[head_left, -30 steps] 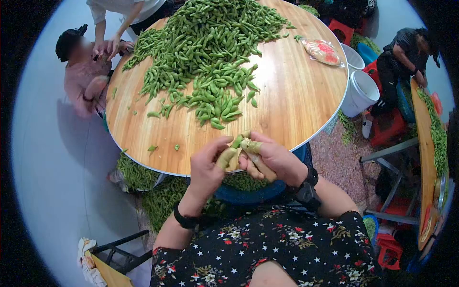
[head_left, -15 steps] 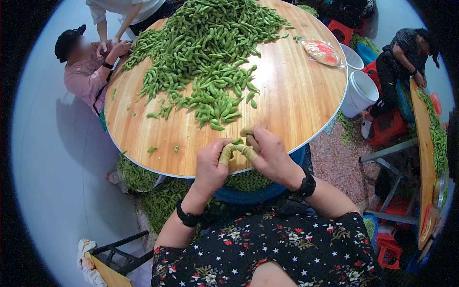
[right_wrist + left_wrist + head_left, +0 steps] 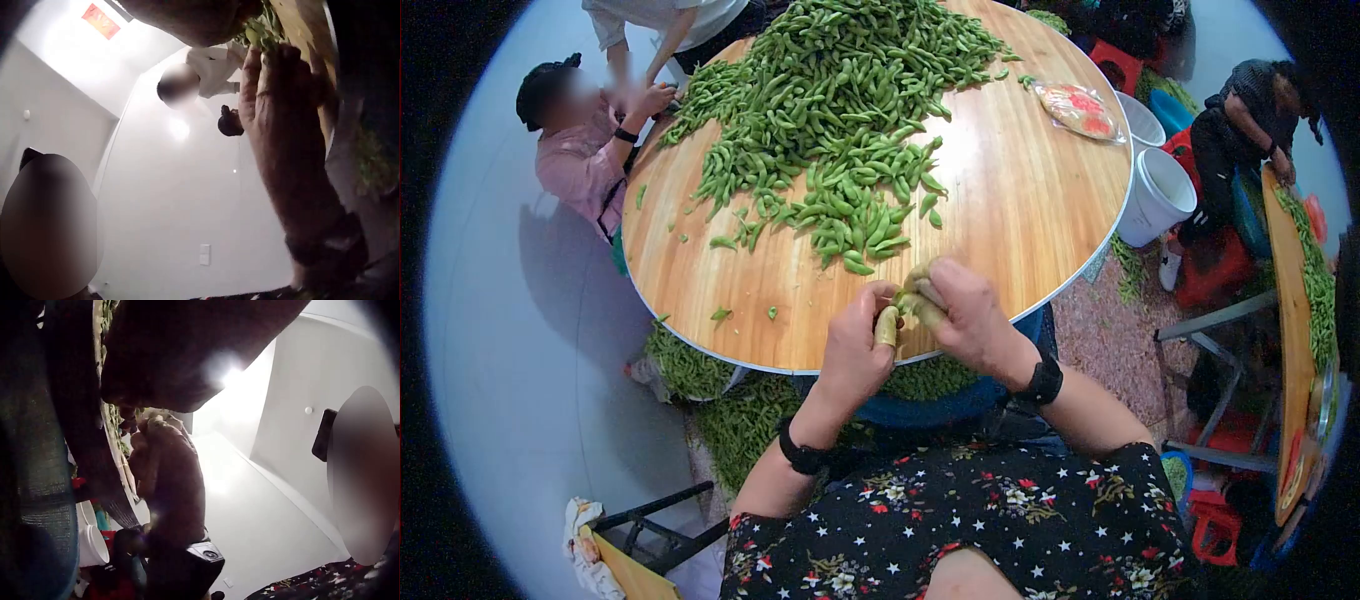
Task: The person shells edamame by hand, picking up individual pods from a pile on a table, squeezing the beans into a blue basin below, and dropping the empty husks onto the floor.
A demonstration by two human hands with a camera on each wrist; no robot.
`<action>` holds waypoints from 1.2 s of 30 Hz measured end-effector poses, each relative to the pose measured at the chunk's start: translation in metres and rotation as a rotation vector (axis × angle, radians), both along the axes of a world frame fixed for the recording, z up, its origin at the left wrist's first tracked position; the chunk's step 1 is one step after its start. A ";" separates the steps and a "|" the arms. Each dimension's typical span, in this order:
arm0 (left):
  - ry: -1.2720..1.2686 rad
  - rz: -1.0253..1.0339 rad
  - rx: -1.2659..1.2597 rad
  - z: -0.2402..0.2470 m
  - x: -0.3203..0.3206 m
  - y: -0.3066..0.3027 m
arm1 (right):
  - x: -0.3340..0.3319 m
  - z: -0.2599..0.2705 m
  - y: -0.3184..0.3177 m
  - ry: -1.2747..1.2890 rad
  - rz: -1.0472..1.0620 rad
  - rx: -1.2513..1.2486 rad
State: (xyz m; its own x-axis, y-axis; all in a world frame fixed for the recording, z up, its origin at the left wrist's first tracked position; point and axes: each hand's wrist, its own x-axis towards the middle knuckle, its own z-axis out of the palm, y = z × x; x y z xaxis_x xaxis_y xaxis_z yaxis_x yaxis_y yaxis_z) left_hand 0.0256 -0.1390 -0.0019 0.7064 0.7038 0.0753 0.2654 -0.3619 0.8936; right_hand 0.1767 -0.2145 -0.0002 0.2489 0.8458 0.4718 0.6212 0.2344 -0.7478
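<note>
Here, two hands (image 3: 860, 345) (image 3: 974, 318), one pod (image 3: 901, 299)

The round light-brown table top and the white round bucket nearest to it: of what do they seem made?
Round light-brown table top: glossy wood or wood-look laminate; striped grain, bright glare.
White round bucket: probably plastic, smooth; even colour, thin moulded-looking rim.

Green pods (image 3: 850, 95), whole, heaped on the table's (image 3: 1020, 190) far side; held pod (image 3: 902, 298), mostly hidden, above the near edge.
</note>
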 end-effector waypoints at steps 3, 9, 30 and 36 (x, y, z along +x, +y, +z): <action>-0.066 -0.001 0.243 -0.006 0.001 -0.001 | 0.000 -0.006 -0.002 -0.019 0.102 -0.008; -0.060 -0.004 0.104 -0.008 -0.004 0.002 | -0.005 -0.020 0.005 -0.006 0.093 -0.074; 0.243 -0.061 0.863 0.011 -0.003 0.072 | -0.005 0.007 -0.016 0.224 0.183 -0.308; 0.325 -0.105 0.687 0.005 -0.004 0.076 | -0.001 -0.022 -0.011 0.133 0.034 -0.059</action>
